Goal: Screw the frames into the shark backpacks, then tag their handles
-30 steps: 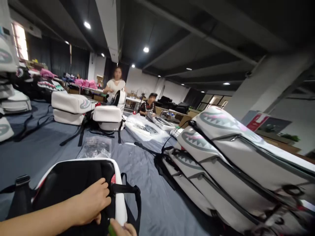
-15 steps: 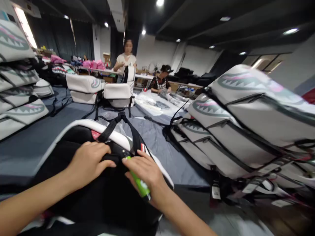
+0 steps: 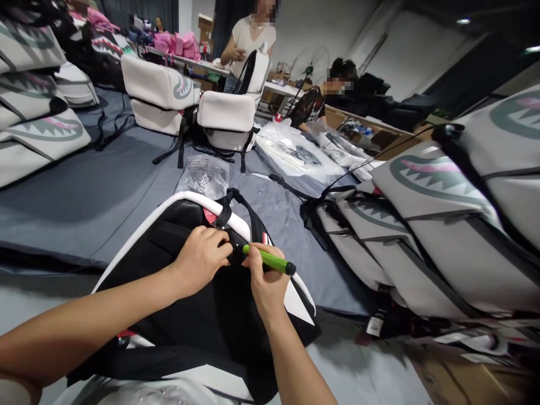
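A black backpack with white edging (image 3: 181, 315) lies back side up at the near edge of the table. My right hand (image 3: 268, 281) grips a green pen-like tool with a black end (image 3: 272, 261), its tip pointing left at the top of the backpack. My left hand (image 3: 202, 259) is closed, its fingers pinching the black fabric just left of that tip. Beyond both hands, a black strap loop (image 3: 248, 211) stands up from the white edge. What exactly lies between the left fingertips is hidden.
Grey-white backpacks with shark-mouth prints are piled at right (image 3: 439, 225) and left (image 3: 46, 135). Two more bags (image 3: 228, 112) stand behind. A clear plastic bag (image 3: 205, 174) lies on the grey-covered table (image 3: 113, 197). Two people are across it, one standing, one bent over plastic-wrapped items.
The view has tilted down and shifted. The green tool has swung from pointing along my right palm to lying nearly level in my fingers. My left hand has closed and moved beside its tip.
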`<state>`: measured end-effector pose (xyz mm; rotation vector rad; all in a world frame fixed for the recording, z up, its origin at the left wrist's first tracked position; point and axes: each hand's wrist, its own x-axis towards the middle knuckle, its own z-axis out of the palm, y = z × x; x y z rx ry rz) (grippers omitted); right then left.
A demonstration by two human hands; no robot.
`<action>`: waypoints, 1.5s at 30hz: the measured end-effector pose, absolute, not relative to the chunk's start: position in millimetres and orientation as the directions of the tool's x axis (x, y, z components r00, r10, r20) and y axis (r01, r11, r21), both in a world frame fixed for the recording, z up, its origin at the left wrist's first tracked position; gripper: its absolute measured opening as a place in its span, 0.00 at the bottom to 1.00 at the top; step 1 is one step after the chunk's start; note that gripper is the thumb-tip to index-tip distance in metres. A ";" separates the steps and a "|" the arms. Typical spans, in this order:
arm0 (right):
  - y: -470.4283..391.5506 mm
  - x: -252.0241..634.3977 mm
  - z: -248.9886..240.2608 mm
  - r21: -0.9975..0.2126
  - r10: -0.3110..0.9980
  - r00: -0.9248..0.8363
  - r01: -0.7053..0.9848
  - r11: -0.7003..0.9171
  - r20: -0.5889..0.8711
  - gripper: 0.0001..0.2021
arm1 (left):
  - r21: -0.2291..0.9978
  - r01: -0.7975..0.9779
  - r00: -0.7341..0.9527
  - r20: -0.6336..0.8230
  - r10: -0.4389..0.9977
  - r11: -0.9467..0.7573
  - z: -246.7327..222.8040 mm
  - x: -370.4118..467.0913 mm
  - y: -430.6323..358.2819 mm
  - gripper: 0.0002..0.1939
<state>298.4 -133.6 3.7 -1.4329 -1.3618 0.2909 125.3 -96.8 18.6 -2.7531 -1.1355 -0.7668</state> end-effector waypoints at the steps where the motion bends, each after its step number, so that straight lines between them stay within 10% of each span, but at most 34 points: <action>1: -130.4 300.5 4.0 -0.772 0.826 0.296 0.591 0.236 0.480 0.13 | 0.114 0.677 0.606 0.474 0.639 -0.727 16.1 126.8 -95.8 0.06; 13: -129.4 311.3 3.1 -0.508 0.730 -0.002 0.717 0.477 0.683 0.13 | -0.043 0.591 0.717 0.486 0.500 -0.805 70.9 95.9 -71.3 0.08; 18: -108.6 287.5 -9.0 -0.365 0.679 -0.218 0.708 0.604 0.701 0.18 | 0.007 0.704 0.701 0.153 0.697 -0.710 88.4 95.4 -19.8 0.40; 21: -97.7 276.9 -15.0 -0.441 0.715 -0.148 0.696 0.566 0.683 0.13 | -0.047 0.722 0.689 -0.037 0.724 -0.690 76.3 108.0 7.9 0.31; 26: -113.6 277.7 -19.4 -0.513 0.703 -0.254 0.530 0.676 0.664 0.11 | -0.121 0.676 0.737 0.082 0.671 -0.727 52.8 115.7 14.2 0.21; 35: -119.0 296.4 -16.2 -0.735 0.855 -0.091 0.471 0.489 0.511 0.19 | -0.245 0.603 0.795 0.103 0.598 -0.759 40.9 114.2 -15.3 0.70; 45: -97.6 316.1 18.0 -0.757 0.943 -0.243 0.566 0.328 0.227 0.10 | -0.247 0.637 0.770 0.155 0.619 -0.730 35.1 119.8 -14.8 0.50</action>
